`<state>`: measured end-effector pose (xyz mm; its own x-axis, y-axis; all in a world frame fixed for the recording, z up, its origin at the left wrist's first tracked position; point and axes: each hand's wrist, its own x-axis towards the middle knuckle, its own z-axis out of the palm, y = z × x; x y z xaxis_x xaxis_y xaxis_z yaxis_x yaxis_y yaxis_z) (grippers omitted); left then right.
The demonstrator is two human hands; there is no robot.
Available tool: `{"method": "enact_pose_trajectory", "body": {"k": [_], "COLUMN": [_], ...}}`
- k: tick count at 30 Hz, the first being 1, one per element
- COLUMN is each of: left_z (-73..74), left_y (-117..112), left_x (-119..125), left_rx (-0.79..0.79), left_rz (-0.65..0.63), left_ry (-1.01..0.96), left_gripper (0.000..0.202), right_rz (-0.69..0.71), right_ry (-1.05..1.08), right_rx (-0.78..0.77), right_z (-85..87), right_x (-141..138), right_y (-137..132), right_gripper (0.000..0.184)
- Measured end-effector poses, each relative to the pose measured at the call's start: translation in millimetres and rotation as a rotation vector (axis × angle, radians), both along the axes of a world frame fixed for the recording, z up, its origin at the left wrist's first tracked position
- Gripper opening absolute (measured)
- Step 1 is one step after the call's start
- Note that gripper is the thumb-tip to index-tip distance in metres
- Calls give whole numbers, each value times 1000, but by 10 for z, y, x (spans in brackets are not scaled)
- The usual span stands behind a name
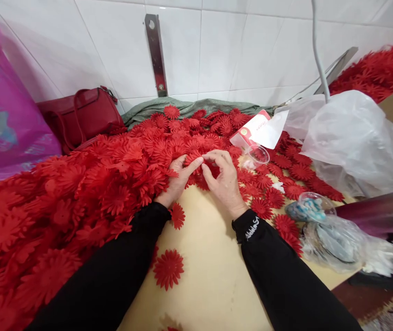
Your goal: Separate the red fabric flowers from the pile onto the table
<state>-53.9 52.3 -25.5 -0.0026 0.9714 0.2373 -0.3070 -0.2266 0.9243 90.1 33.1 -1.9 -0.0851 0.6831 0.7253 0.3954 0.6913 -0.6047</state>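
Observation:
My left hand (180, 178) is closed, its thumb and fingers pinching a red artificial flower layer (193, 158) with narrow petals. Opposite it, my right hand (223, 180) has its thumb and forefinger bent together at the flower's right edge. Whatever sits between those right fingertips is too small to make out. Both hands meet just in front of a big heap of the same red flower layers (113, 161). One loose flower layer (177, 216) lies beside my left wrist, and another flower layer (169, 269) rests nearer to me on the tabletop (210, 257).
Behind the heap a red handbag (82, 115) stands by a purple bag (6, 101) at left. A red-white box (251, 128) and a clear plastic cup (259, 154) sit beyond my right hand. Plastic bags (351, 138) and a wrapped bundle (334, 241) occupy the right side.

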Motion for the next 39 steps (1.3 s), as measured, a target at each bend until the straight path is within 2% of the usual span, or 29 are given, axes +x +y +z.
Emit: {"method": "enact_pose_trajectory", "body": {"k": [3, 6, 10, 12, 16, 20, 24, 31, 34, 39], "left_z": [14, 37, 69, 84, 104, 111, 129, 132, 121, 121], "left_y": [-4, -16, -40, -51, -49, -25, -28, -55, -57, -63], "left_x": [-1, 0, 17, 28, 42, 36, 27, 24, 22, 28], "left_rx": [20, 3, -39, -46, -68, -113, -137, -65, -43, -18], "left_rz": [21, -10, -96, -103, -1, 55, 57, -41, -34, -34], "left_ry": [12, 10, 7, -5, -95, -165, -188, -99, -56, -89], "left_gripper": [29, 34, 36, 36, 38, 38, 36, 31, 29, 31], "right_rz": [62, 108, 73, -10, -169, -219, -277, -134, -69, 26], "right_ry": [73, 201, 303, 322, 325, 128, -15, -94, -71, 65], "right_rx": [-64, -206, -306, -299, -251, -128, -4, 57, 9, -114], "right_z": [13, 1, -33, -41, -33, -25, 7, 61, 26, 19], "right_x": [-6, 8, 41, 57, 99, 138, 120, 12, -3, -6], "right_y": [-6, 12, 58, 79, 112, 114, 53, -61, -42, -31], "right_gripper": [8, 9, 19, 22, 20, 14, 28, 18, 14, 8]}}
